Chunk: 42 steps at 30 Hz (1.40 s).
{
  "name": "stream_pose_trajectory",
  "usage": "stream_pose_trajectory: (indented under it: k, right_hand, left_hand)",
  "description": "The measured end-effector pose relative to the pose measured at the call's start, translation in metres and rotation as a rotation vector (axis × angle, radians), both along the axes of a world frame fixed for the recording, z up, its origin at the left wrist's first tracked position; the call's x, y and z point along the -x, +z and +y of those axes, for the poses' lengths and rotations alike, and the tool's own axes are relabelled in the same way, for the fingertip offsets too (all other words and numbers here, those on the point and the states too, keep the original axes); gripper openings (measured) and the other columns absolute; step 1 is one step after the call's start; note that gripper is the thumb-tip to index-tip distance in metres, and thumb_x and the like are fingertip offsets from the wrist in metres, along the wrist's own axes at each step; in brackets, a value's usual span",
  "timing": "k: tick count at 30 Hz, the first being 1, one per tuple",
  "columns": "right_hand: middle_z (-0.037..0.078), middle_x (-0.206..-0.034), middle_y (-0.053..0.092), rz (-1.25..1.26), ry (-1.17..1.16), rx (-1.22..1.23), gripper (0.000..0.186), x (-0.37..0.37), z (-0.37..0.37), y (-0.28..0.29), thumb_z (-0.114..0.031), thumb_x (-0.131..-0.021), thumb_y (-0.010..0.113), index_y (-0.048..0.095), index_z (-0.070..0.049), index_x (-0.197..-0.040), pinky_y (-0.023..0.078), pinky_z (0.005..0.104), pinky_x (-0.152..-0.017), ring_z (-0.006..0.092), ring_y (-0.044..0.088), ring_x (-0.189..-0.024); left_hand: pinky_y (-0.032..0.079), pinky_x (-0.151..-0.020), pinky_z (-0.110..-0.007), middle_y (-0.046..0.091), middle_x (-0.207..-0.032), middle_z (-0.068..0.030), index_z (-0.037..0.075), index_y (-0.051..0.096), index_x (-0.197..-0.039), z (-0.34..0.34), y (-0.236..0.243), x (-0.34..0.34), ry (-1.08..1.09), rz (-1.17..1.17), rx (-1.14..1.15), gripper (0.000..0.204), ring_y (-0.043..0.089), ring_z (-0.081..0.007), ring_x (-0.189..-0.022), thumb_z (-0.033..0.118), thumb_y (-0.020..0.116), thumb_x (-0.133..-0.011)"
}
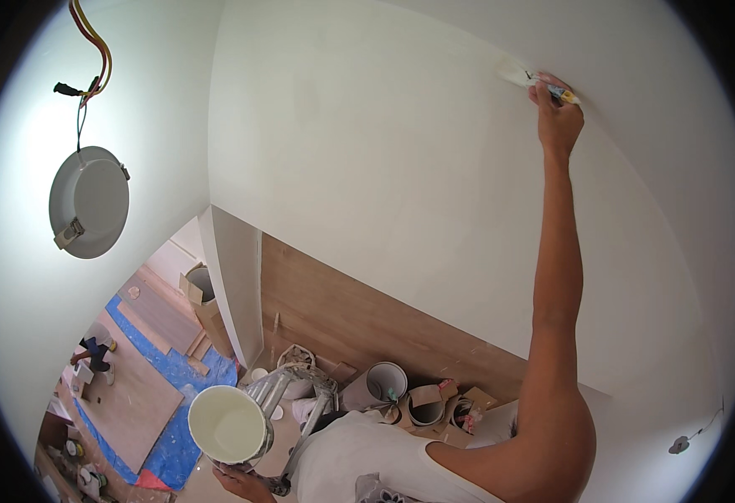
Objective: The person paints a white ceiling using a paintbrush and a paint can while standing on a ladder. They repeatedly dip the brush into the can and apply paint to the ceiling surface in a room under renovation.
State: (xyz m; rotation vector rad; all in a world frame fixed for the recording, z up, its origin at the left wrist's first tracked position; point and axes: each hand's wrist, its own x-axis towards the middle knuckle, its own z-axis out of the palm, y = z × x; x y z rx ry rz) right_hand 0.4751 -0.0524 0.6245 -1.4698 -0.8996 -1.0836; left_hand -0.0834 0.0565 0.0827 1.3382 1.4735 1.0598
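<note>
My right hand (pixel 559 126) is raised at the end of a stretched arm, its fingers wrapped around a paintbrush (pixel 570 96). Pale bristles touch the off-white wall (pixel 384 142) near its curved upper edge. A white bucket (pixel 227 425) with pale paint inside sits low, its mouth facing up. Below its rim my left hand (pixel 246 484) curls against the bucket and holds it; part of that hand is hidden. Next to the bucket stands a paint-spattered metal stepladder (pixel 300 402).
A round downlight (pixel 91 201) dangles by wires at left. Below are blue sheeting (pixel 179 453) with boards, a crouching person (pixel 95 356), and open tubs and cartons (pixel 426 407) along a wood-panelled wall (pixel 367 310). A small fitting (pixel 679 444) hangs by a wire at right.
</note>
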Motion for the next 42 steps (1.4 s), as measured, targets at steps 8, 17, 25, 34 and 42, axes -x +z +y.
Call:
stream_pose_trajectory:
  k: [8,17,25,34,42]
  right_hand:
    - [0.011,-0.106,0.074,-0.026,-0.035,-0.009,0.016,0.002,-0.035,-0.001,-0.007,-0.095,0.065,0.068,0.005,-0.105,0.062,0.0274,-0.080,0.0179,0.075,-0.086]
    - [0.011,-0.104,0.075,-0.010,-0.173,-0.002,0.020,-0.003,-0.088,-0.002,-0.009,-0.094,0.066,0.069,0.005,-0.109,0.061,0.0262,-0.079,0.0168,0.074,-0.086]
    - [0.008,-0.106,0.074,-0.204,-0.682,0.141,0.027,0.004,-0.147,-0.027,-0.024,-0.098,0.066,0.072,-0.002,-0.112,0.058,0.0270,-0.075,0.0150,0.072,-0.085]
    - [0.017,-0.121,0.068,0.576,0.490,0.653,0.018,0.123,0.001,-0.293,-0.012,-0.103,0.054,0.063,0.001,-0.112,0.055,0.0289,-0.084,0.0171,0.065,-0.102]
    - [0.015,-0.113,0.066,0.569,1.532,1.095,0.014,0.286,0.157,-0.362,-0.004,-0.091,0.065,0.067,-0.001,-0.104,0.051,0.0312,-0.085,0.0198,0.063,-0.096]
  left_hand:
    - [0.048,-0.084,-0.054,0.060,-0.123,-0.0246,0.002,0.045,-0.143,0.001,-0.042,0.009,-0.034,0.205,-0.133,0.061,0.059,-0.0453,-0.104,0.037,0.063,-0.096]
    - [0.048,-0.088,-0.052,0.060,-0.123,-0.0241,0.002,0.045,-0.144,0.006,-0.036,0.008,-0.035,0.215,-0.112,0.059,0.059,-0.0447,-0.104,0.033,0.063,-0.097]
    - [0.051,-0.090,-0.046,0.057,-0.121,-0.0233,-0.010,0.050,-0.125,0.003,-0.028,-0.009,0.112,-0.228,-0.026,0.050,0.060,-0.0308,-0.110,0.035,0.038,-0.108]
    - [0.042,-0.057,-0.027,0.058,-0.082,-0.0040,-0.002,0.056,-0.124,-0.017,-0.043,-0.008,0.138,-0.221,0.090,0.030,0.050,-0.0083,-0.064,0.019,0.043,-0.108]
    - [0.049,-0.067,-0.029,0.065,-0.091,-0.0116,-0.003,0.056,-0.129,-0.009,-0.024,-0.020,0.152,-0.272,0.158,0.030,0.059,-0.0127,-0.070,0.014,0.044,-0.107]
